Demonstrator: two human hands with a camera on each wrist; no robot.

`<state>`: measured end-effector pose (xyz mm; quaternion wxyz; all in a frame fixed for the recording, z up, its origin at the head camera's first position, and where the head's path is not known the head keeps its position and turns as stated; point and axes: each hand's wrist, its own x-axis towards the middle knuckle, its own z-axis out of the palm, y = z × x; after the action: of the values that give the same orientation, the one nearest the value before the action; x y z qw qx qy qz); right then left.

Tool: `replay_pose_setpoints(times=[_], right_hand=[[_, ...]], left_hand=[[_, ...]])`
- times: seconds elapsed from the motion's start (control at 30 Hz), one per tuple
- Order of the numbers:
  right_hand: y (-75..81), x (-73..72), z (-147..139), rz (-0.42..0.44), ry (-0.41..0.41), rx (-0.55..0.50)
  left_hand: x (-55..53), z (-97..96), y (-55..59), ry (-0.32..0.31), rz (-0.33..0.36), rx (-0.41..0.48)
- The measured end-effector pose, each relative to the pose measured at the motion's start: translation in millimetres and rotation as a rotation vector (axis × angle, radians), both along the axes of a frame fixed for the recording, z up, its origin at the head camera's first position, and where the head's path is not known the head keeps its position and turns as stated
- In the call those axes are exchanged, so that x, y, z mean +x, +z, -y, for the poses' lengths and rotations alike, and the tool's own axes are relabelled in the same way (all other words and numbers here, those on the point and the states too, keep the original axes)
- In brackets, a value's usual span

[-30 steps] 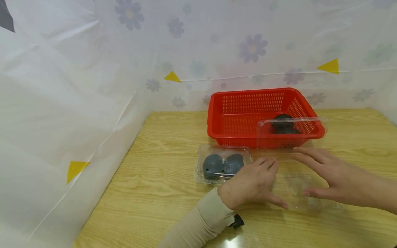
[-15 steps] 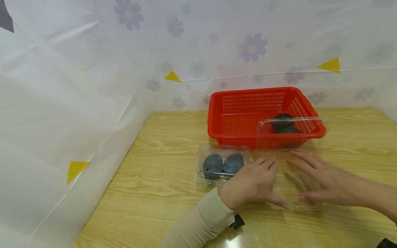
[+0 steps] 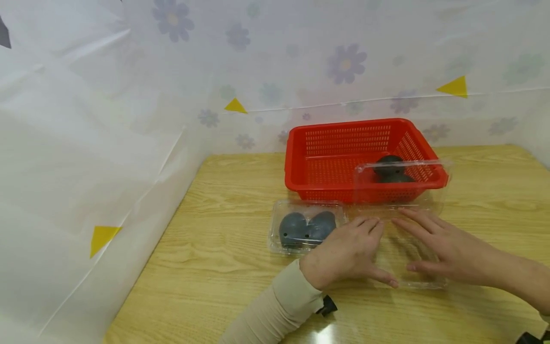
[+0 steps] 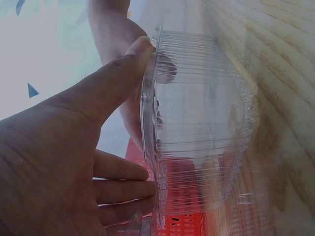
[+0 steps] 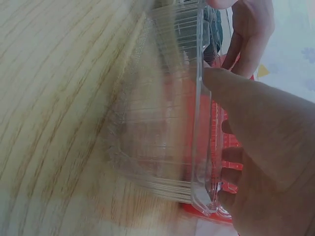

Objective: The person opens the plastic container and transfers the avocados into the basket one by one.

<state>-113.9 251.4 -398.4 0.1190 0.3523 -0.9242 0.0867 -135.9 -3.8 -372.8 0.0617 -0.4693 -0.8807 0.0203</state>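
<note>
An open clear plastic clamshell box (image 3: 423, 282) sits on the table between my two hands, its lid (image 3: 438, 193) raised at the back in front of the basket. My left hand (image 3: 350, 251) rests at the box's left rim, thumb and fingers spread and fairly straight. On the other side, my right hand (image 3: 453, 253) has its thumb and extended fingers at the right rim. Both wrist views show the box walls; I see no fruit inside. Left of it, a closed clear box (image 3: 275, 243) contains two dark egg-shaped fruits (image 3: 322, 227), exact kind unclear.
Behind the boxes stands a red slotted plastic basket (image 3: 294, 162); dark rounded fruits (image 3: 390, 166) lie in its right end. The wood-grain table (image 3: 206, 267) meets white sheeting (image 3: 107, 119) at the left and back. Yellow triangular marks (image 3: 455, 87) are stuck on the sheeting.
My right hand has moved left, and the box's right side has shifted left with it, closer to my left hand. The left hand stays nearly in place. The head view has tilted slightly.
</note>
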Motion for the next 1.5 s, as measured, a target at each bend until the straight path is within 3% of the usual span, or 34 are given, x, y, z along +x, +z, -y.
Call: replay_pose_setpoints(times=[0.43,0.63,0.77,0.93,1.23,1.5], right_hand=[[4.8,11.6,-1,0.159,-0.003,0.007],[11.7,15.1,0,0.099,0.037,0.016],[13.3,19.2,-5,0.091,0.021,0.025],[12.4,24.2,-12,0.086,0.009,0.013],[5.3,31.3,-24,0.08,0.021,-0.069],[-0.2,34.9,-39,0.095,-0.019,-0.086]], left_hand=[[-0.6,-3.5,3.9,0.034,0.069,-0.035],[1.1,-5.1,4.3,0.033,0.061,-0.04],[3.8,-12.2,5.5,0.04,0.059,-0.074],[6.6,-19.7,6.4,0.051,0.076,-0.112],[9.9,-30.2,5.0,0.032,0.077,-0.105],[10.3,-43.6,3.1,-0.023,-0.017,-0.091]])
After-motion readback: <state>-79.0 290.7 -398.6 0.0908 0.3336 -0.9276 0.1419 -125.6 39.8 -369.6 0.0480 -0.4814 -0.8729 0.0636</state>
